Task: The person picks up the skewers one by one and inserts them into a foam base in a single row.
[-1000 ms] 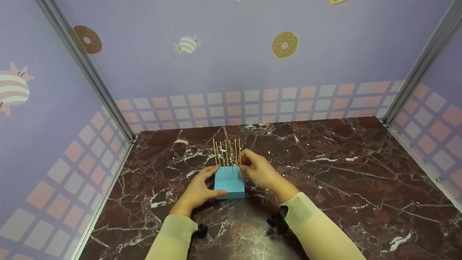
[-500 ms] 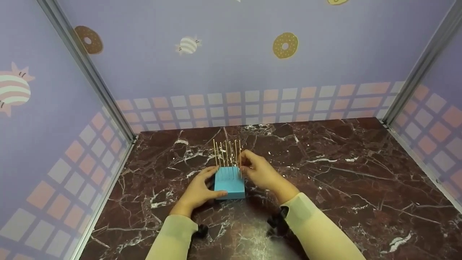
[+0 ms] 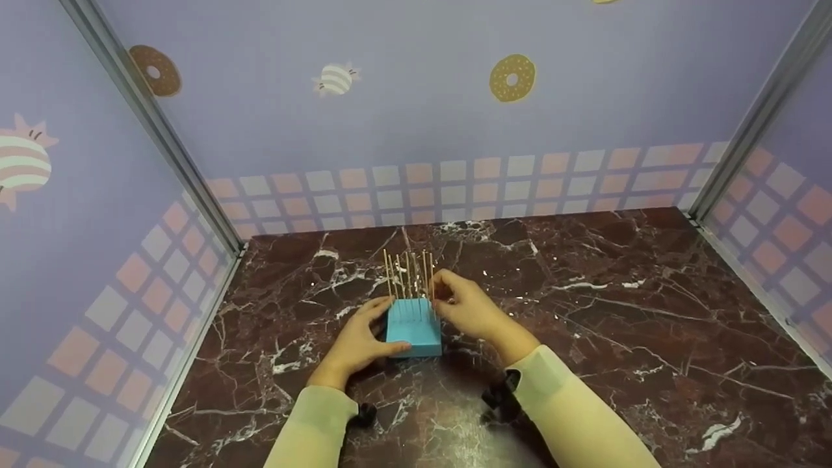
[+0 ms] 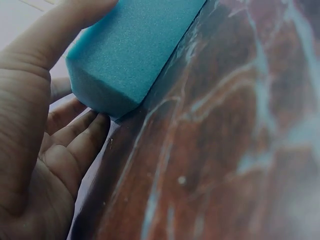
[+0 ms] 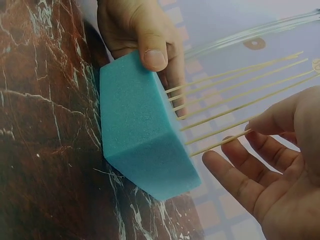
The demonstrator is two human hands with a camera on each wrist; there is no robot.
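A light-blue foam block sits on the dark marbled tabletop, with several thin wooden skewers standing upright in its far part. My left hand holds the block from the left, thumb over the near edge and fingers along the far left side. In the left wrist view the block's corner lies between that thumb and the fingers. On the right, my right hand pinches the rightmost skewer between thumb and index finger, a little above the foam. Its lower end meets the block's top; the other fingers are spread loosely.
The marbled tabletop extends around the block. Lilac walls with printed sweets and pink and white squares close off the back and both sides. Metal corner posts stand at the rear corners. Small black devices sit at both wrists.
The view shifts very slightly. Both hands, the foam block and the skewers stay in nearly the same place, the right hand still pinching the rightmost skewer.
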